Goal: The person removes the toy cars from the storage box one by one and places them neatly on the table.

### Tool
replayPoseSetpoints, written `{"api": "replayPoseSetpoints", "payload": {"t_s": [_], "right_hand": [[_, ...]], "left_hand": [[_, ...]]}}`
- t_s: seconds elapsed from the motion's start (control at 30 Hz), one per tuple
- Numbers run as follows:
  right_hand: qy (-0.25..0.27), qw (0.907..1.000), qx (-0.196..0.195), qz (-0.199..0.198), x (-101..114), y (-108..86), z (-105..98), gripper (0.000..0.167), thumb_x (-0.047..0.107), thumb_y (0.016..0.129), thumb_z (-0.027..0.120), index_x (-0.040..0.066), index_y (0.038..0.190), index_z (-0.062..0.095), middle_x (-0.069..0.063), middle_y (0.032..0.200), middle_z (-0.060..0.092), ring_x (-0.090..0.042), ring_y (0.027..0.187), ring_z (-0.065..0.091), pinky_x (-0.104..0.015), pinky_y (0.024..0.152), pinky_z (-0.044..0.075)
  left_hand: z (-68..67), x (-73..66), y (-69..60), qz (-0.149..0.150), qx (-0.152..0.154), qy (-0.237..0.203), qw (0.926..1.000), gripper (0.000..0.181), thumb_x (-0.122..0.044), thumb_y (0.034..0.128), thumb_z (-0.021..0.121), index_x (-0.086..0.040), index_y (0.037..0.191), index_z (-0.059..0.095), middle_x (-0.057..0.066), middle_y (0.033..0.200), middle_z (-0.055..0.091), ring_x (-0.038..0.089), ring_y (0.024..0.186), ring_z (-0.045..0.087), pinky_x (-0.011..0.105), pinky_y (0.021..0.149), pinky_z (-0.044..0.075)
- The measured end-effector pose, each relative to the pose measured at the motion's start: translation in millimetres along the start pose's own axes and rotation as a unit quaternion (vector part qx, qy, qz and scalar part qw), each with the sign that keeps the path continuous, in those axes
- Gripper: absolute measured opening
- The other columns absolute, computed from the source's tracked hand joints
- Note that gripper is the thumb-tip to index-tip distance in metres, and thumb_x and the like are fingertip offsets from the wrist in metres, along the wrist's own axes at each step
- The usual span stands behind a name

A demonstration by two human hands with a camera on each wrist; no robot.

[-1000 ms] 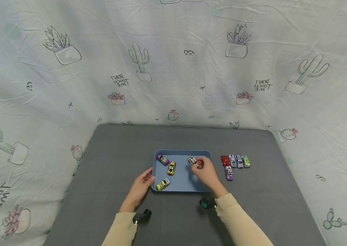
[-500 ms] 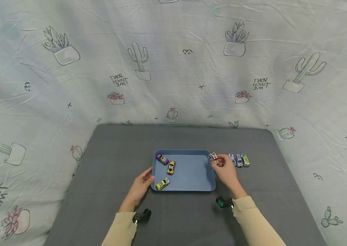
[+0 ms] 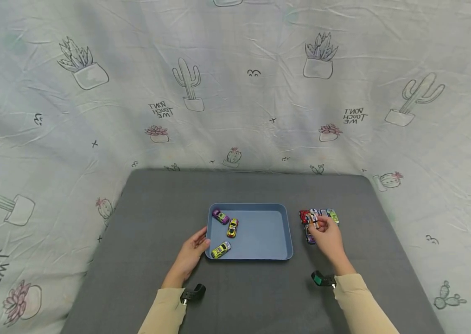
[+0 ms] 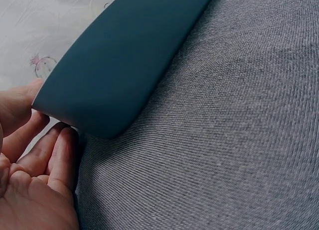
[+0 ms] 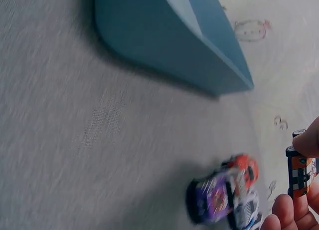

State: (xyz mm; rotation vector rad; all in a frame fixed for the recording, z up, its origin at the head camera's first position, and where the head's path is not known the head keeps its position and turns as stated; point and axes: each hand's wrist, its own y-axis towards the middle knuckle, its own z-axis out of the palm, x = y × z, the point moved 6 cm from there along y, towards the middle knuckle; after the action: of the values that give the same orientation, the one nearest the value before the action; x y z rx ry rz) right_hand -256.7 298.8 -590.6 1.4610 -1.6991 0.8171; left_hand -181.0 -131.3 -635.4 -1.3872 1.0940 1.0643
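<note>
My right hand pinches an orange, white and black toy car between thumb and fingers. In the head view it hangs over a cluster of toy cars on the table, right of the blue tray. My left hand grips the tray's left wall, thumb at the rim and fingers outside. Inside the tray lie a purple-green toy car, a yellow-red one and a yellow-green one, all towards the left.
The cluster holds a red toy car, a purple one, a green one and others, partly hidden by my right hand. A grey cloth covers the table. A patterned curtain hangs behind.
My right hand has carried the orange-white toy car rightward, from over the tray, past its right rim, to the cluster. The left hand stays at the tray's left side.
</note>
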Motion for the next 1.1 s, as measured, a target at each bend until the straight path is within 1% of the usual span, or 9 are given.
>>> {"api": "replayPoseSetpoints", "payload": {"t_s": [0.23,0.43,0.47,0.57,0.67,0.7,0.8,0.97,1.1], "right_hand": [[-0.012,0.9996,-0.016,0.018,-18,-4.6,-13,0.037,0.013,0.088,0.066,-0.008,0.116,0.055,-0.014,0.092,0.057,-0.017,0.078,0.050,-0.018,0.060,0.043],[-0.017,0.9986,-0.018,0.047,-36,-9.8,-17,0.041,0.016,0.089,0.066,-0.009,0.118,0.054,-0.016,0.096,0.057,-0.019,0.082,0.052,-0.019,0.060,0.044],[-0.017,0.9984,-0.020,0.050,-38,-10.3,-17,0.040,0.016,0.088,0.066,-0.009,0.118,0.054,-0.017,0.097,0.057,-0.019,0.081,0.052,-0.019,0.060,0.044],[-0.019,0.9980,-0.027,0.054,-44,-11.7,-17,0.038,0.016,0.088,0.066,-0.008,0.115,0.055,-0.017,0.095,0.058,-0.017,0.079,0.053,-0.018,0.060,0.044],[-0.023,0.9976,-0.032,0.057,-47,-12.3,-17,0.037,0.016,0.087,0.067,-0.007,0.114,0.056,-0.015,0.094,0.059,-0.016,0.077,0.053,-0.018,0.059,0.044],[-0.025,0.9974,-0.033,0.059,-47,-12.5,-16,0.037,0.017,0.087,0.067,-0.007,0.113,0.056,-0.015,0.093,0.059,-0.017,0.077,0.053,-0.019,0.059,0.043],[-0.032,0.9970,-0.034,0.062,-49,-12.8,-14,0.037,0.017,0.087,0.067,-0.008,0.112,0.056,-0.015,0.092,0.057,-0.019,0.078,0.052,-0.020,0.059,0.043],[-0.041,0.9966,-0.035,0.062,-51,-12.7,-12,0.038,0.017,0.086,0.067,-0.008,0.112,0.057,-0.015,0.093,0.057,-0.021,0.078,0.052,-0.021,0.060,0.042],[-0.046,0.9966,-0.029,0.062,-51,-12.5,-11,0.039,0.018,0.087,0.066,-0.009,0.114,0.056,-0.017,0.096,0.057,-0.022,0.081,0.052,-0.022,0.062,0.043]], "left_hand": [[0.3,0.0,0.4,-0.008,-0.004,0.002,1.0000,0.051,-0.014,0.0959,0.061,-0.009,0.144,0.045,0.013,0.143,0.047,0.027,0.132,0.042,0.044,0.109,0.033],[0.5,-2.2,0.6,-0.010,-0.001,0.001,0.9999,0.052,-0.013,0.0965,0.061,-0.008,0.145,0.044,0.016,0.144,0.046,0.029,0.132,0.042,0.045,0.109,0.033],[1.2,-6.2,-0.9,-0.011,0.002,0.002,0.9999,0.052,-0.011,0.0969,0.060,-0.006,0.145,0.043,0.017,0.144,0.045,0.031,0.133,0.041,0.045,0.109,0.032],[1.0,-5.7,-0.9,-0.011,0.002,0.000,0.9999,0.051,-0.011,0.0969,0.060,-0.007,0.145,0.043,0.016,0.144,0.045,0.030,0.133,0.041,0.045,0.109,0.032],[0.7,-4.4,-0.7,-0.006,0.000,0.004,1.0000,0.052,-0.012,0.0965,0.060,-0.006,0.146,0.043,0.017,0.144,0.045,0.030,0.133,0.041,0.045,0.109,0.033],[0.0,-0.6,0.8,-0.002,-0.003,0.004,1.0000,0.053,-0.014,0.0961,0.061,-0.007,0.145,0.043,0.016,0.144,0.046,0.030,0.132,0.042,0.045,0.109,0.033],[0.2,-1.5,0.4,-0.001,-0.001,0.007,1.0000,0.054,-0.015,0.0963,0.061,-0.006,0.146,0.042,0.018,0.144,0.045,0.032,0.133,0.041,0.046,0.109,0.033],[0.8,-2.2,0.5,-0.009,-0.002,0.006,0.9999,0.053,-0.016,0.0962,0.062,-0.008,0.146,0.043,0.016,0.145,0.045,0.031,0.133,0.041,0.045,0.109,0.032],[0.9,-1.1,0.3,-0.016,-0.006,0.007,0.9998,0.052,-0.016,0.0961,0.062,-0.010,0.145,0.044,0.014,0.145,0.045,0.029,0.133,0.041,0.044,0.109,0.033]]}}
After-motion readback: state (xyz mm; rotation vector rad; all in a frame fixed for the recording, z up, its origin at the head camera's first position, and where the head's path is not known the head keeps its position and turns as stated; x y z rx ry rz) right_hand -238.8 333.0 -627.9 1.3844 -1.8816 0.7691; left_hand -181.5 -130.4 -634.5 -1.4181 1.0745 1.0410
